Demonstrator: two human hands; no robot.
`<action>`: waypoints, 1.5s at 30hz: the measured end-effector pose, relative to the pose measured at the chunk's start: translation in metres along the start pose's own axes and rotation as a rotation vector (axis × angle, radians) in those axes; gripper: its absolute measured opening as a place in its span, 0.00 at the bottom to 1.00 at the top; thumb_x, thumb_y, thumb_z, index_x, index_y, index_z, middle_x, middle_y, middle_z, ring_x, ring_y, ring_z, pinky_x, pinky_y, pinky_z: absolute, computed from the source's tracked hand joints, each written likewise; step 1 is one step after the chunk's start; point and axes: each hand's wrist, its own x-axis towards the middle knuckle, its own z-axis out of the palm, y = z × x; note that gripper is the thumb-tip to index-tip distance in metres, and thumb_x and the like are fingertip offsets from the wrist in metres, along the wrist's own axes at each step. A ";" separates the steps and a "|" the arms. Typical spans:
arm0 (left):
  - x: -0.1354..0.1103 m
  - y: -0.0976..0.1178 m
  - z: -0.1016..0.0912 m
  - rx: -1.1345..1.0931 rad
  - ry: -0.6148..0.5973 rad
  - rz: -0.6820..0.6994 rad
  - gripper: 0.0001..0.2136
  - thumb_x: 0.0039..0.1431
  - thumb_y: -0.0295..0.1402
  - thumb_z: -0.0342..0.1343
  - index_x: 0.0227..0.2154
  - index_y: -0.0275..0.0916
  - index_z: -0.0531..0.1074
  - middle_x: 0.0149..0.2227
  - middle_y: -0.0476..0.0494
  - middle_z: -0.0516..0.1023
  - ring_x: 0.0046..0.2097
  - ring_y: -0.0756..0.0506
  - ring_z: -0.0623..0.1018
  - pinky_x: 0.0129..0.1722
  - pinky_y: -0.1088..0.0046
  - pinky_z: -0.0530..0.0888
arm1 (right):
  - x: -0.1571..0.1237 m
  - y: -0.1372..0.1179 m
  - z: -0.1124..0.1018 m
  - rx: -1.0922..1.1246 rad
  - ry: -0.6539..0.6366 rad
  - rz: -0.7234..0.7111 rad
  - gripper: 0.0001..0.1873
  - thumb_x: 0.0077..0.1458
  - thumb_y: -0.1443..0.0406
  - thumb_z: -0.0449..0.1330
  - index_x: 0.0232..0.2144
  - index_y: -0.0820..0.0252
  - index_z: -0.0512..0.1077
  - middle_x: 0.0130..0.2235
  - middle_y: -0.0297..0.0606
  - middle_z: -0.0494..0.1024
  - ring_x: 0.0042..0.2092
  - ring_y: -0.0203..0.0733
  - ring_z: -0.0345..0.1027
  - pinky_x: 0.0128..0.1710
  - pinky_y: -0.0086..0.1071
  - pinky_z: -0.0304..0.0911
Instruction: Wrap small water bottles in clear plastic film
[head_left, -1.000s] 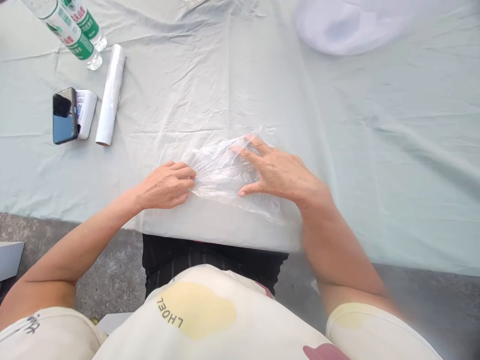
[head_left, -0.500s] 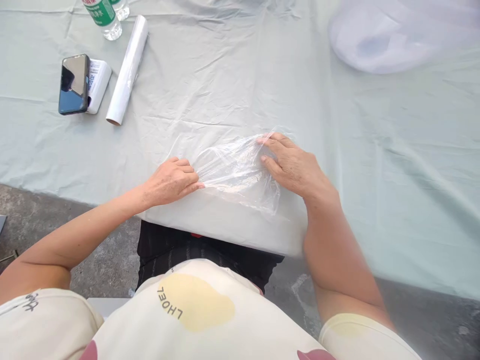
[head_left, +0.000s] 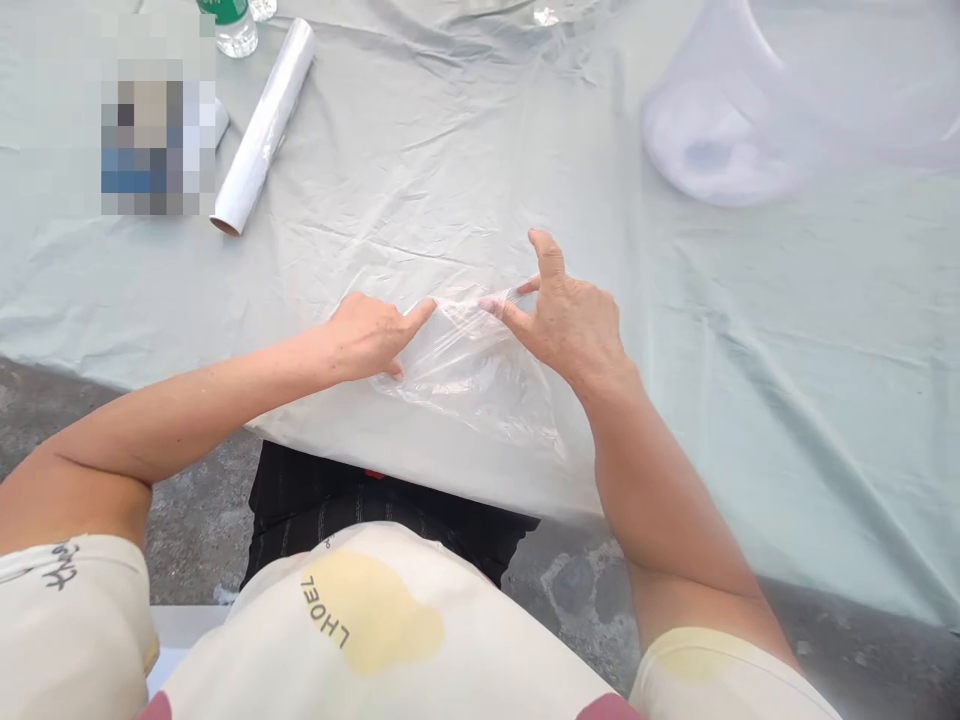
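Note:
A crumpled sheet of clear plastic film (head_left: 469,375) lies on the pale green cloth (head_left: 450,170) near the table's front edge. My left hand (head_left: 367,335) rests on the film's left side, its index finger stretched toward the top edge and the other fingers curled. My right hand (head_left: 566,315) is at the film's upper right, pinching the top edge between thumb and a finger while the index finger points up. The two hands' fingertips are close together at the film's top edge.
A white roll of film (head_left: 262,125) lies at the back left, beside a blurred-out patch (head_left: 154,130). A green-labelled bottle (head_left: 229,20) stands at the top edge. A white translucent bag (head_left: 720,130) sits at the back right. Grey floor shows below the cloth.
Both hands have moved up to the film's top edge and closer together. My left index finger has stretched out; my right hand has gone from flat on the film to pinching it.

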 end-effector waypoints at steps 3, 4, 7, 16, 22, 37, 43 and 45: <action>0.003 0.000 -0.009 0.029 -0.030 -0.031 0.47 0.54 0.53 0.64 0.69 0.36 0.50 0.27 0.43 0.78 0.32 0.38 0.78 0.34 0.68 0.65 | 0.018 -0.001 -0.001 -0.004 0.014 0.034 0.41 0.60 0.37 0.51 0.63 0.58 0.64 0.30 0.41 0.79 0.37 0.52 0.74 0.38 0.42 0.66; 0.003 -0.001 -0.009 0.027 -0.034 -0.039 0.49 0.52 0.55 0.64 0.69 0.34 0.49 0.27 0.42 0.79 0.33 0.38 0.78 0.35 0.67 0.65 | 0.024 0.001 -0.001 0.000 0.013 0.052 0.40 0.61 0.37 0.49 0.61 0.58 0.66 0.29 0.41 0.78 0.38 0.53 0.74 0.39 0.44 0.67; 0.002 -0.005 -0.004 -0.016 -0.030 -0.053 0.57 0.47 0.62 0.63 0.70 0.31 0.44 0.27 0.40 0.79 0.35 0.36 0.79 0.37 0.66 0.66 | 0.032 0.012 -0.003 0.041 0.019 0.088 0.35 0.63 0.40 0.49 0.59 0.58 0.68 0.30 0.41 0.78 0.40 0.55 0.75 0.43 0.48 0.67; -0.002 -0.010 -0.001 -0.103 -0.087 -0.067 0.64 0.46 0.61 0.63 0.72 0.30 0.32 0.35 0.35 0.82 0.42 0.32 0.79 0.44 0.63 0.67 | -0.007 0.066 -0.009 -0.022 0.089 0.217 0.26 0.55 0.55 0.61 0.54 0.55 0.70 0.50 0.45 0.79 0.44 0.52 0.75 0.47 0.51 0.69; -0.001 -0.007 -0.004 -0.070 -0.108 -0.072 0.65 0.46 0.60 0.65 0.72 0.28 0.32 0.36 0.34 0.81 0.44 0.30 0.79 0.46 0.62 0.67 | -0.019 0.050 -0.022 -0.080 0.305 -0.012 0.21 0.58 0.61 0.58 0.53 0.56 0.70 0.54 0.49 0.76 0.56 0.55 0.70 0.51 0.51 0.68; -0.008 -0.009 0.013 -0.027 0.179 0.160 0.54 0.51 0.47 0.69 0.73 0.48 0.40 0.51 0.29 0.77 0.49 0.31 0.76 0.45 0.58 0.69 | -0.008 0.019 -0.001 0.150 -0.190 -0.361 0.13 0.62 0.53 0.59 0.43 0.51 0.72 0.57 0.43 0.75 0.60 0.55 0.67 0.54 0.53 0.67; -0.005 -0.011 0.020 -0.054 0.255 0.615 0.36 0.53 0.27 0.65 0.61 0.66 0.65 0.72 0.53 0.55 0.73 0.37 0.51 0.67 0.51 0.51 | -0.029 0.016 -0.023 0.267 -0.189 -0.424 0.16 0.60 0.48 0.61 0.42 0.50 0.73 0.58 0.41 0.75 0.61 0.53 0.67 0.59 0.51 0.64; -0.002 -0.013 0.022 -0.087 0.266 0.604 0.31 0.52 0.25 0.66 0.57 0.61 0.71 0.72 0.51 0.54 0.73 0.36 0.50 0.67 0.50 0.50 | -0.043 0.015 -0.029 0.247 -0.299 -0.516 0.21 0.54 0.45 0.65 0.41 0.52 0.73 0.61 0.43 0.72 0.64 0.56 0.64 0.61 0.52 0.62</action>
